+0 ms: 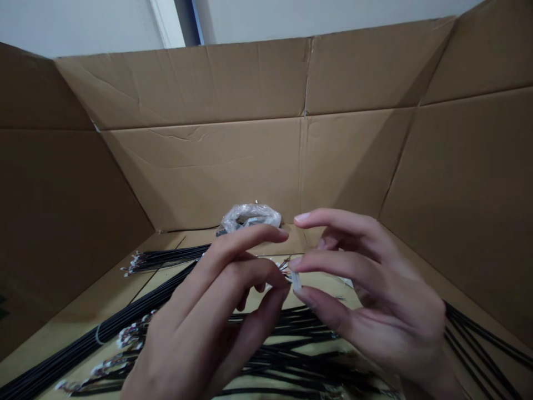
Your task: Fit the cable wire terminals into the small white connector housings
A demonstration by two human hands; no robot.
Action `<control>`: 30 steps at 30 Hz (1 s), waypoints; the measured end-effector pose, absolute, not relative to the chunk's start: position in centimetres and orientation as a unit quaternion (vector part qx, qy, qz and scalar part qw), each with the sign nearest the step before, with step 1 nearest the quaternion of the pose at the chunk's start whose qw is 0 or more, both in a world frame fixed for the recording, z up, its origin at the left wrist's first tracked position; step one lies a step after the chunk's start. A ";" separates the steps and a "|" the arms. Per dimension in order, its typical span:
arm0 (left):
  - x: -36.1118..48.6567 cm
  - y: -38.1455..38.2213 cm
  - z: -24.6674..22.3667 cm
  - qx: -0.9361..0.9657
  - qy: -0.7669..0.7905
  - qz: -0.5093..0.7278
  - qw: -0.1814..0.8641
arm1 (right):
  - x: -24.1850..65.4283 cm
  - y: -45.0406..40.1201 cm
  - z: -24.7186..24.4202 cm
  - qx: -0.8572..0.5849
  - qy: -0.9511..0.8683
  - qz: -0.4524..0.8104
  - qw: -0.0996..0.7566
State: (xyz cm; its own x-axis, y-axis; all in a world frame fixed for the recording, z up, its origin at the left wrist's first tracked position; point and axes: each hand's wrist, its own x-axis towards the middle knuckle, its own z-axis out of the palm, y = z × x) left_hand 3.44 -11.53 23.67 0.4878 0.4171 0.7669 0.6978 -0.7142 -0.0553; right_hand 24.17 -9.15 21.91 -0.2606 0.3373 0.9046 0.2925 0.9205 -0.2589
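Note:
Between the thumb and a finger of my right hand (pixel 375 289) is a small whitish translucent connector (pixel 296 280), held roughly upright. Its index finger is raised above. My left hand (pixel 208 311) is pinched close by on the left, thumb against a fingertip; what it grips is mostly hidden. Thin coloured wires (pixel 285 265) show between the two hands, just left of the connector. Black cables (pixel 291 355) lie below and behind both hands.
Cardboard walls (pixel 200 166) surround the work surface. A clear plastic bag (pixel 250 214) sits at the back. Black cable bundles (pixel 104 328) with white connector ends (pixel 129 336) lie on the left; more cables (pixel 478 344) run along the right.

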 end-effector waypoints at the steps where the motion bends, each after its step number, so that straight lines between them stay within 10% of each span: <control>1: 3.4 -11.6 23.7 -0.843 -0.333 -0.382 0.180 | 24.2 -9.2 21.9 -0.200 -0.794 0.020 0.573; 30: 4.0 -11.9 23.0 -0.825 -0.329 -0.412 0.206 | 24.1 -8.9 22.0 -0.191 -0.795 0.092 0.569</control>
State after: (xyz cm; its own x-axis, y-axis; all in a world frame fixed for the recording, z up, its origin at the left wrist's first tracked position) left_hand 4.01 -11.92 23.04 0.4454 0.3728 0.8141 0.7112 -0.6996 -0.0687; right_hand 24.13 -8.95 21.96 -0.2804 0.4078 0.8689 0.1987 0.9103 -0.3631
